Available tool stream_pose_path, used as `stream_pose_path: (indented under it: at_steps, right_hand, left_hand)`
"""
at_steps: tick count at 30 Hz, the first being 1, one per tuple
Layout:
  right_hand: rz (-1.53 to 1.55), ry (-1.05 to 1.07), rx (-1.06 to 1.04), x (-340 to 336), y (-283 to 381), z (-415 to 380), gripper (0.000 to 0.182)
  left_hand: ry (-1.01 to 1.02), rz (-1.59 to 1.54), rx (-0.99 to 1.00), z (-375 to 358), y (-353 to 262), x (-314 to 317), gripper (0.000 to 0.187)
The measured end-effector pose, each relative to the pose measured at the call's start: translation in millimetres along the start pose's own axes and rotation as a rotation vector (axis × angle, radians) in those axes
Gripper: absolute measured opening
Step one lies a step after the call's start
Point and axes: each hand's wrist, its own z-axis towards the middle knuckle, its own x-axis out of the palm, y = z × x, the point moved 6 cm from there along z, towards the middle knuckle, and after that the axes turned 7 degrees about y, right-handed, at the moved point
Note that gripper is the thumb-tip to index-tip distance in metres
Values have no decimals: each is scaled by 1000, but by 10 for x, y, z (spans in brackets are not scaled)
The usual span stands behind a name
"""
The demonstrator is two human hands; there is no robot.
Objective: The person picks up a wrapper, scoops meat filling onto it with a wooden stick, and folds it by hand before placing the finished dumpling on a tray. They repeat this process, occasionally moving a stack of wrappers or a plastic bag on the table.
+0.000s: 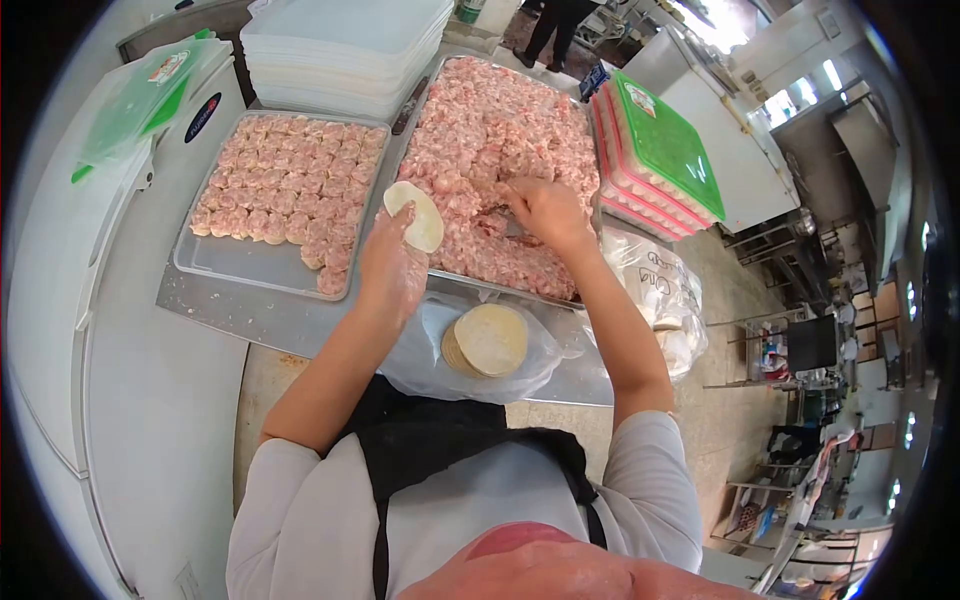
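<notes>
My left hand (pixel 391 262) holds a round, pale dumpling wrapper (pixel 420 222) upright, with the thumb across its face. To the right, my right hand (pixel 548 210) reaches into a large metal tray (pixel 541 293) of minced meat (pixel 497 118); its fingertips are down in the meat, and whether they grip a tool or a lump cannot be made out. A stack of round wrappers (pixel 491 341) lies on a clear plastic bag (pixel 545 378) at the front of the table. Left of my hands, a clear plastic tray (pixel 232 263) carries rows of meat-filled dumplings (pixel 290 178).
Stacked plastic trays (pixel 343 50) stand at the back left. On the right are red and white trays under a green lid (pixel 668 146), with a plastic bag of wrappers (pixel 657 297) beside them. A white freezer (pixel 160 310) borders the left. Another person (pixel 556 32) stands in the background.
</notes>
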Motion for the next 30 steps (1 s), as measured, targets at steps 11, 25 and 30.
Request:
stream_pose_path:
  at_steps: [11, 25, 30]
  right_hand:
    - [376, 49, 111, 280, -167, -448, 23]
    - [951, -43, 328, -217, -249, -1147, 31]
    - [309, -191, 92, -454, -243, -1346, 27]
  left_hand:
    - [120, -4, -30, -10, 130, 161, 34]
    - [191, -142, -141, 131, 618, 931, 45]
    - [68, -230, -165, 239, 698, 718, 61]
